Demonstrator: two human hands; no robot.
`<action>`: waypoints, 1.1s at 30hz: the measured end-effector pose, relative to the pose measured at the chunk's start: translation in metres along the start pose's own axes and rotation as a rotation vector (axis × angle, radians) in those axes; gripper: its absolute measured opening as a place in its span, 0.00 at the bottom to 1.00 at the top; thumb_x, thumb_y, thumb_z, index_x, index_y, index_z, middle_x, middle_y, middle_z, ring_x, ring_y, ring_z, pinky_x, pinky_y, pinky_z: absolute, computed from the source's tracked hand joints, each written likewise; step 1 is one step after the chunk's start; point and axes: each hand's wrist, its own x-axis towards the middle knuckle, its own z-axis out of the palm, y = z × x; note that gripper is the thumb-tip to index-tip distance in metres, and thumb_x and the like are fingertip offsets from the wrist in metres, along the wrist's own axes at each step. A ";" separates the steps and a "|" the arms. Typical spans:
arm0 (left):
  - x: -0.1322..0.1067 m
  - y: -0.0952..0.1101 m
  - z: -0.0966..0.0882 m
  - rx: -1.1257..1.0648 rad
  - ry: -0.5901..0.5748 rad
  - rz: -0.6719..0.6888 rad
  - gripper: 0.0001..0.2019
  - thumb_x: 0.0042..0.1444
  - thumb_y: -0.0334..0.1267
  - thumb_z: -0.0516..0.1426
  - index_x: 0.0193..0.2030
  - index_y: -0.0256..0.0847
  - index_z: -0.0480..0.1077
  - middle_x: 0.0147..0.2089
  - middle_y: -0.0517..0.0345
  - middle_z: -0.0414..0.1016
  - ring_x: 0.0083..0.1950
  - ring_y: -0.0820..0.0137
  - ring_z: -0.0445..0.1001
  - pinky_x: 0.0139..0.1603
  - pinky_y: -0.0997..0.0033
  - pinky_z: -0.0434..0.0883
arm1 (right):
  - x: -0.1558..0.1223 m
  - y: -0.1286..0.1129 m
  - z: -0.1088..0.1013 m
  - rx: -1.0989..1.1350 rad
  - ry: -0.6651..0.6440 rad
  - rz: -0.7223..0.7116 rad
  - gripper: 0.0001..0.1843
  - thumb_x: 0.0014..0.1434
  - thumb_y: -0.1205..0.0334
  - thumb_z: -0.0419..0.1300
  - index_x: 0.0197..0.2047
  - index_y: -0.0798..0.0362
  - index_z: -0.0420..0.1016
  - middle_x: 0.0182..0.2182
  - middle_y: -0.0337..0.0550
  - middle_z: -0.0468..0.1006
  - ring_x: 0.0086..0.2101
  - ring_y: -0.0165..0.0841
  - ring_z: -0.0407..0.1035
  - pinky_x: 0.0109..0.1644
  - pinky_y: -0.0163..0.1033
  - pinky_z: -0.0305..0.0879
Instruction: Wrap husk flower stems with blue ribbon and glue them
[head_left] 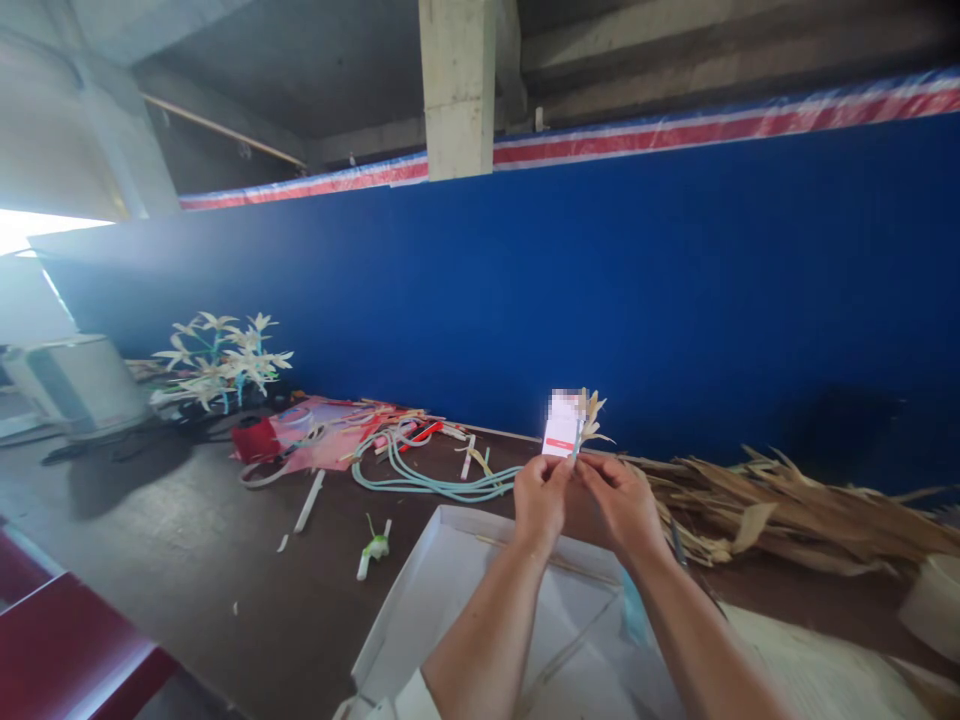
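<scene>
Head view: pale flower (592,418) stands above both hands (541,495) (621,492).

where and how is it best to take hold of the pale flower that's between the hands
Probably by the stem of the flower, lightly pinched between thumb and fingertip, coming from below, where the left hand and right hand meet. Its petals spread at the top and look thin, so a grip from above would likely crush them.
</scene>
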 end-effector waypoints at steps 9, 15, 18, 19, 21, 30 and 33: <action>0.001 -0.010 0.007 -0.213 -0.014 -0.181 0.13 0.44 0.46 0.59 0.30 0.36 0.71 0.27 0.58 0.72 0.29 0.74 0.68 0.32 0.76 0.64 | -0.004 -0.010 0.000 -0.169 0.085 -0.028 0.16 0.50 0.52 0.55 0.36 0.54 0.75 0.31 0.45 0.77 0.33 0.37 0.69 0.39 0.40 0.62; 0.002 -0.015 0.008 -0.286 -0.048 -0.229 0.13 0.44 0.44 0.59 0.30 0.35 0.71 0.24 0.61 0.69 0.24 0.77 0.64 0.28 0.77 0.62 | -0.003 -0.006 0.000 -0.164 0.079 -0.020 0.16 0.51 0.52 0.55 0.37 0.55 0.74 0.33 0.45 0.77 0.34 0.37 0.69 0.40 0.39 0.62; 0.003 -0.016 0.008 -0.250 -0.041 -0.214 0.12 0.45 0.44 0.59 0.30 0.35 0.71 0.24 0.60 0.69 0.25 0.77 0.64 0.29 0.77 0.62 | -0.003 -0.005 0.000 -0.176 0.075 -0.040 0.16 0.51 0.52 0.55 0.36 0.55 0.74 0.33 0.45 0.77 0.35 0.37 0.69 0.40 0.39 0.62; 0.003 -0.017 0.008 -0.224 -0.037 -0.206 0.12 0.45 0.44 0.58 0.29 0.35 0.71 0.24 0.60 0.70 0.26 0.76 0.64 0.29 0.77 0.62 | -0.003 -0.005 0.000 -0.180 0.074 -0.050 0.16 0.51 0.52 0.55 0.36 0.55 0.74 0.33 0.45 0.77 0.35 0.37 0.69 0.40 0.40 0.62; 0.004 -0.018 0.008 -0.167 -0.025 -0.175 0.13 0.46 0.45 0.57 0.29 0.35 0.71 0.25 0.59 0.70 0.27 0.75 0.65 0.31 0.76 0.63 | -0.003 -0.005 0.001 -0.178 0.075 -0.062 0.15 0.51 0.52 0.55 0.35 0.54 0.74 0.33 0.45 0.77 0.34 0.37 0.69 0.40 0.40 0.62; 0.004 -0.016 0.005 -0.040 -0.011 -0.107 0.14 0.48 0.46 0.55 0.29 0.36 0.71 0.27 0.56 0.73 0.29 0.72 0.68 0.33 0.74 0.64 | -0.001 -0.001 0.001 -0.077 0.055 -0.045 0.15 0.50 0.51 0.57 0.35 0.53 0.74 0.32 0.45 0.77 0.35 0.37 0.69 0.41 0.41 0.63; 0.006 -0.014 0.003 -0.050 -0.043 -0.106 0.12 0.48 0.45 0.55 0.29 0.36 0.71 0.27 0.57 0.73 0.29 0.72 0.68 0.34 0.74 0.64 | 0.001 0.004 0.001 0.086 -0.006 0.021 0.17 0.50 0.51 0.58 0.38 0.53 0.74 0.33 0.43 0.77 0.35 0.36 0.70 0.42 0.40 0.63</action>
